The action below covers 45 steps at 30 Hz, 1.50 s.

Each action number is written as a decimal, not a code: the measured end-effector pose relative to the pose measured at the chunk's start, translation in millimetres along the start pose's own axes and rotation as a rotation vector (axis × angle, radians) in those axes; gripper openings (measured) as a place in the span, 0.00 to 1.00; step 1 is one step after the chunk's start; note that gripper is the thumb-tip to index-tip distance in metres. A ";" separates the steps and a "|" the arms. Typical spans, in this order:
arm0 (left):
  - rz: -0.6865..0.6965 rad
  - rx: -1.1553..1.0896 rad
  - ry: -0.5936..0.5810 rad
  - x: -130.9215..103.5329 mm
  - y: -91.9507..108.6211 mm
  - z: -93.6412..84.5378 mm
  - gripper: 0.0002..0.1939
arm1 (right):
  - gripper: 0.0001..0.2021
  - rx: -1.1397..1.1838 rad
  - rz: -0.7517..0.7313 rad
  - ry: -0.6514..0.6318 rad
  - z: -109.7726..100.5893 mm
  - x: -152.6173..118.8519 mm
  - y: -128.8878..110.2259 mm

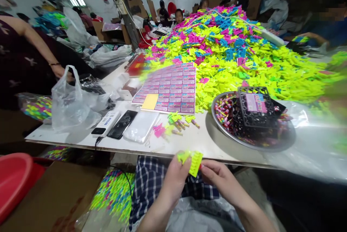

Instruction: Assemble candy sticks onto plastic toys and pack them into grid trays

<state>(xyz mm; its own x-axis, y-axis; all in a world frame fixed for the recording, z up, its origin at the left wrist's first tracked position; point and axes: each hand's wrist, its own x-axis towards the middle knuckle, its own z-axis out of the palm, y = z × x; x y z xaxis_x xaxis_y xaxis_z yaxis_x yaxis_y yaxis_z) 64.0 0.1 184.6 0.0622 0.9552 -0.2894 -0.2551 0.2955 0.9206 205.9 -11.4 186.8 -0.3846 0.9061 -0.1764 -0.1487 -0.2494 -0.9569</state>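
Above my lap, at the table's front edge, my left hand (176, 174) is closed on a neon-yellow plastic toy piece (195, 164) with a ridged side. My right hand (219, 174) pinches a small red thing at the piece's right edge; most of it is hidden by the fingers. On the table ahead lie several yellow-green pieces with candy sticks (180, 124) in them, beside a pink piece (159, 129). To the right, a round metal tray (217, 114) holds many small wrapped candies and black plastic trays (253, 111).
A large heap of neon toy pieces (244, 65) covers the table's back. Nearer are a sticker sheet (173, 89), clear bags (141, 126), a phone (122, 124), a white power bank (108, 123) and a plastic bag (72, 102). A person's arm (40, 42) reaches in at left.
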 end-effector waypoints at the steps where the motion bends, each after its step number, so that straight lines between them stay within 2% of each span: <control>1: 0.030 0.053 -0.013 1.0 0.3 -1.6 0.15 | 0.16 -0.017 -0.003 0.009 -0.2 -1.1 0.1; 3: 0.053 0.100 -0.059 2.9 0.7 -3.8 0.13 | 0.17 -0.063 -0.019 0.022 -1.0 -3.5 0.5; 7: 0.018 0.056 -0.110 5.8 -1.0 -1.7 0.14 | 0.19 -0.177 -0.072 0.050 -3.8 -8.2 -1.4; 11: 0.075 0.092 -0.092 9.6 -1.8 1.7 0.12 | 0.19 -0.284 -0.113 0.075 -7.7 -11.9 -6.1; 16: 0.107 0.192 -0.064 5.1 7.7 2.7 0.12 | 0.19 -0.305 -0.142 0.067 -8.3 -11.4 -6.5; 22: -0.051 0.022 0.049 -12.6 23.9 13.7 0.15 | 0.19 -0.274 -0.157 0.013 2.2 -1.0 -13.3; 25: -0.082 -0.055 0.083 -16.4 30.7 14.9 0.18 | 0.18 -0.305 -0.179 0.017 9.3 4.4 -17.7; 30: -0.083 -0.060 0.021 -21.5 32.3 3.3 0.24 | 0.16 -0.342 -0.222 0.039 21.5 8.5 -16.0; 34: -0.118 -0.048 0.006 -28.4 30.3 -4.2 0.24 | 0.14 -0.410 -0.247 0.020 26.6 9.7 -11.5; 38: -0.162 -0.166 -0.015 -30.5 35.7 -3.3 0.25 | 0.12 -0.530 -0.333 0.005 24.9 9.9 -4.7; 41: -0.220 -0.171 -0.022 -29.5 41.5 0.0 0.24 | 0.11 -0.577 -0.403 0.041 22.1 8.0 -0.4; 45: -0.179 -0.133 -0.041 -27.4 39.8 1.4 0.22 | 0.10 -0.608 -0.451 0.094 19.2 5.1 2.0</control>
<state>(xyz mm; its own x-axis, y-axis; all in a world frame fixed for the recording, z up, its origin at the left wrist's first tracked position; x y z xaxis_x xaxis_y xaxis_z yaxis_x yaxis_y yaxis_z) 53.4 -14.3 229.6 0.1566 0.8885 -0.4313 -0.3609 0.4579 0.8124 186.2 -13.8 188.4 -0.3221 0.9077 0.2689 0.2659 0.3593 -0.8945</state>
